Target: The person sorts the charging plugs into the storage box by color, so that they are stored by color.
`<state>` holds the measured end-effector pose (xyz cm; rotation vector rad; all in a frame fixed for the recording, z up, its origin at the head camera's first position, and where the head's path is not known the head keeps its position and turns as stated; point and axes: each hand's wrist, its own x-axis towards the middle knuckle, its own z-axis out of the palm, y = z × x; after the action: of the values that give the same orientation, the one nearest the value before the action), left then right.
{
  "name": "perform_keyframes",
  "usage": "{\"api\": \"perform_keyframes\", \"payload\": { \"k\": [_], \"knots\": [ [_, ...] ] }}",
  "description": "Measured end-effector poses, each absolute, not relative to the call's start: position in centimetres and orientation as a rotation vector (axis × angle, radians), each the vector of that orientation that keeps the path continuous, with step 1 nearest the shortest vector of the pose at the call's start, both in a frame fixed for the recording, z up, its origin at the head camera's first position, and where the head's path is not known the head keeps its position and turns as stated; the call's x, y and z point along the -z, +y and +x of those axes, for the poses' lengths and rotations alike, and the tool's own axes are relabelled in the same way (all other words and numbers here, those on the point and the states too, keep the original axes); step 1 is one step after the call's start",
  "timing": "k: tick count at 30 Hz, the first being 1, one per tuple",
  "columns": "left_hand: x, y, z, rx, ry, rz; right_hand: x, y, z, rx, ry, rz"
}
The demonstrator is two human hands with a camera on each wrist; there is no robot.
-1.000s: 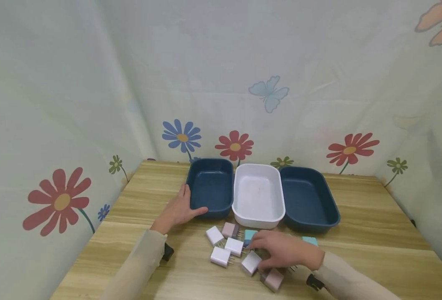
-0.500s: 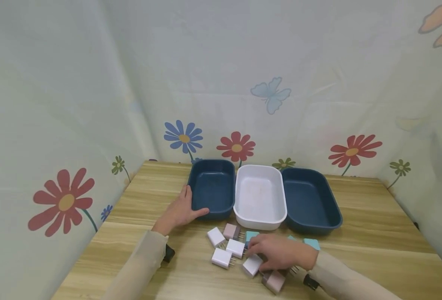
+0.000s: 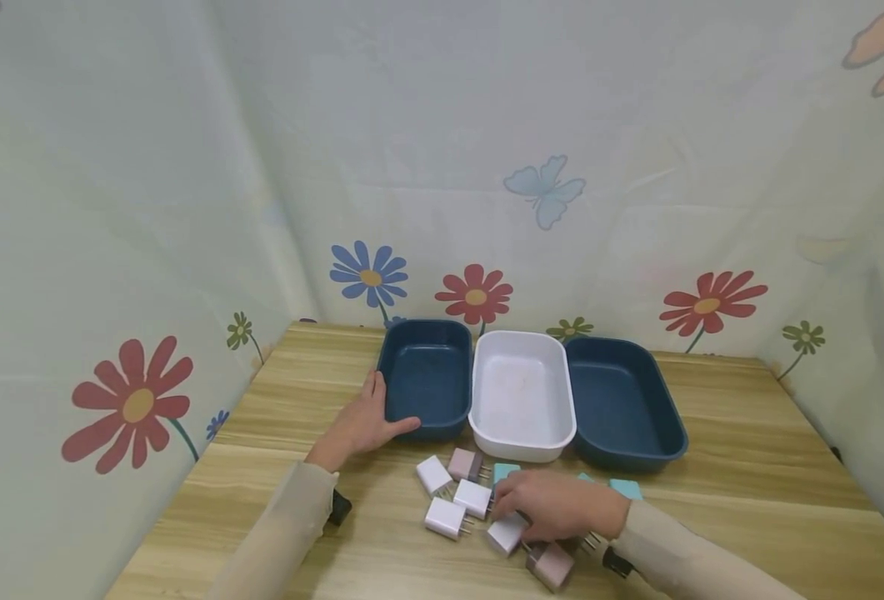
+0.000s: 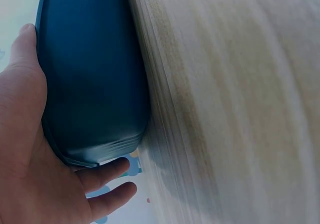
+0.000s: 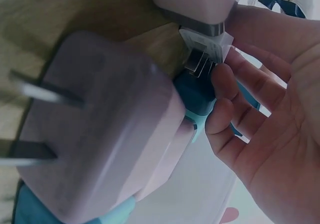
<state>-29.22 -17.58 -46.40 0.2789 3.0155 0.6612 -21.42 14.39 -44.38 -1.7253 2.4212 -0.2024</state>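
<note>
My left hand [image 3: 359,421] lies against the near left corner of the left blue tray [image 3: 427,375]. Its thumb runs along the near rim, and its other fingers reach along the outer side. In the left wrist view the tray wall [image 4: 95,73] fills the space beside the palm. My right hand [image 3: 557,502] is low over several plug chargers, its thumb and forefinger pinching a white charger [image 3: 506,533]; part of that charger is covered. Close by lie a pink charger [image 3: 551,565] and a turquoise charger [image 3: 506,472]. A large pink charger [image 5: 110,119] fills much of the right wrist view.
Beside the left tray stand a white tray [image 3: 522,396] and another blue tray [image 3: 621,400]. More white chargers [image 3: 445,517] and a pink charger [image 3: 465,464] lie left of my right hand. A turquoise charger [image 3: 626,488] is near the right wrist. Flowered cloth [image 3: 412,150] hangs behind the wooden table.
My right hand has shifted slightly down and closed in on the white charger, covering more of it. My left hand stays at the blue tray. The whole view has shifted a little.
</note>
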Motion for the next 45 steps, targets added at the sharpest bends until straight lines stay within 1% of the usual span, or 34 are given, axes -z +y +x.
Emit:
{"api": "perform_keyframes", "payload": {
  "k": [10,23,26,34,40,45],
  "knots": [
    [46.4,-17.7,-29.4,-0.659,3.003,0.281,44.3,14.1,-21.4,0.174,2.414,-1.673],
    [46.7,-17.7,-29.3,-0.677,3.0,0.271,44.6,14.4,-21.6,0.198,2.411,-1.738],
    [46.7,-17.8,-29.3,-0.681,3.003,0.272,44.1,14.4,-21.5,0.236,2.433,-1.757],
    [46.6,-17.7,-29.3,-0.683,2.996,0.256,41.7,14.4,-21.3,0.358,2.453,-1.628],
    [46.7,-17.8,-29.5,-0.673,2.995,0.261,40.5,14.2,-22.1,0.371,2.524,-1.646],
    [46.7,-18.1,-29.7,-0.672,2.985,0.285,39.8,13.7,-23.0,0.366,2.581,-1.521]
  ]
}}
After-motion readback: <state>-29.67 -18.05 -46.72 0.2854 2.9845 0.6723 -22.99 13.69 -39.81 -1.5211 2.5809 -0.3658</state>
